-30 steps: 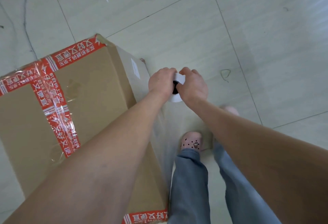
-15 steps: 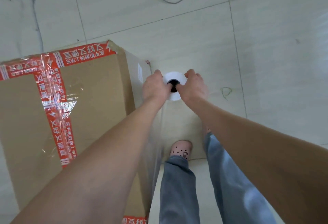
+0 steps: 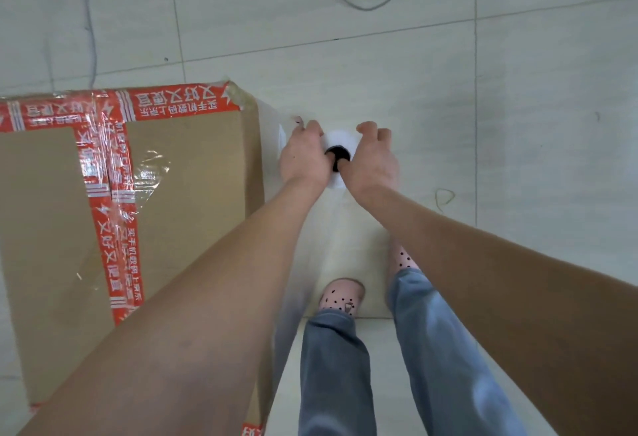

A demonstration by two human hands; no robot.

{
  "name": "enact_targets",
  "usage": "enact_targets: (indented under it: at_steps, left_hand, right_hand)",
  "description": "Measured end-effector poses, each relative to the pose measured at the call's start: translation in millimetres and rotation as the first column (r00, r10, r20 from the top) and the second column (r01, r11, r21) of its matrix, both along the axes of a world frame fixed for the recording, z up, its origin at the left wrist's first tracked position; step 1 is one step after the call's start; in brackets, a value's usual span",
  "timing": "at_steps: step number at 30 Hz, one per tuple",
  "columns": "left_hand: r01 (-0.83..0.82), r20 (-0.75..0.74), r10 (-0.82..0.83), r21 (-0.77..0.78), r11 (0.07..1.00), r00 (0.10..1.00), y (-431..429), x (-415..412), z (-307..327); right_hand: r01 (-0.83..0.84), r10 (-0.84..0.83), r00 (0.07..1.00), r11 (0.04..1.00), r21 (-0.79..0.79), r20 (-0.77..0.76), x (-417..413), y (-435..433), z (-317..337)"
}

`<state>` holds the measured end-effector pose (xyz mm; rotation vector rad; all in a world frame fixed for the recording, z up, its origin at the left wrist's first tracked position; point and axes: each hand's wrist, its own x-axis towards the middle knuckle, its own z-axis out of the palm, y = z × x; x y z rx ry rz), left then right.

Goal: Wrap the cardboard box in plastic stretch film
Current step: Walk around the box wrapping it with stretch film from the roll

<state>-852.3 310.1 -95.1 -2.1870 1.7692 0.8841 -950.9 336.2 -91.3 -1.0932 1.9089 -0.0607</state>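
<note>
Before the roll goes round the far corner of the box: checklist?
1. Grip: ok. Left hand and right hand both hold the roll, thumbs at its core.
2. Roll position: ok. It sits just off the far right corner of the box.
3. Film tension along the box side: cannot tell, it is too clear to read.
4. Path past the corner: not ok. A cable lies on the floor ahead.
5. Feet off the film: cannot tell. The shoe is close under it.
</note>
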Motion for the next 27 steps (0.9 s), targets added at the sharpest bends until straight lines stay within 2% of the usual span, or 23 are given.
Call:
enact_targets:
  at_steps: [2,6,8,10,14,17,19,20,22,24,27]
  left_hand:
    - [0.008,-0.001,-0.008,0.009,1.0,1.0,-2.5,-1.5,-0.2]
    - [0.174,-0.028,-0.174,-0.01,0.985,0.984,-9.8,-3.5,-0.2]
    - [0.216,-0.006,-0.216,-0.019,0.976,0.976,-16.5,-4.0,1.2]
    - [0.192,0.003,-0.192,-0.017,0.981,0.981,-22.4,-3.8,3.4]
    - [0.001,-0.018,-0.001,-0.031,1.0,1.0,-27.0,-7.3,6.3]
    - [-0.14,-0.005,0.14,-0.011,0.99,0.99,-35.7,-7.1,9.0]
    - [-0.208,0.025,0.207,0.005,0.978,0.978,-45.5,-1.2,10.6]
    - [-0.202,0.05,0.201,0.014,0.979,0.978,-49.3,1.3,11.2]
    - [-0.108,0.094,0.104,0.04,0.993,0.99,-54.4,0.9,11.2]
    - [0.003,0.109,-0.008,0.051,0.999,0.994,-55.7,-2.6,10.6]
    - [0.121,0.112,-0.121,0.006,0.993,0.986,-62.4,-6.0,8.9]
  right_hand:
    - [0.199,-0.207,0.976,0.973,0.121,0.063,-2.4,1.9,-2.5]
    - [0.182,-0.19,0.978,0.979,0.088,0.087,-2.2,-3.8,-4.0]
    - [0.103,-0.107,0.992,0.993,0.059,0.06,-3.3,-10.8,-2.6]
    - [-0.027,0.027,1.0,0.999,0.032,0.013,-6.9,-23.5,0.3]
    - [-0.333,0.329,0.938,0.943,-0.018,-0.105,-14.3,-54.5,10.1]
    - [-0.419,0.41,0.903,0.907,-0.047,-0.13,-9.9,-66.3,16.4]
    - [-0.274,0.273,0.96,0.962,-0.006,-0.068,-3.2,-67.2,14.0]
    - [-0.122,0.122,0.992,0.991,0.06,-0.008,-1.6,-67.4,12.4]
    - [0.133,-0.149,0.986,0.975,0.18,0.077,-1.9,-67.6,7.4]
    - [0.161,-0.184,0.976,0.969,0.188,0.113,-3.2,-69.5,4.2]
    - [0.093,-0.107,0.988,0.988,0.124,0.113,-3.7,-75.3,2.7]
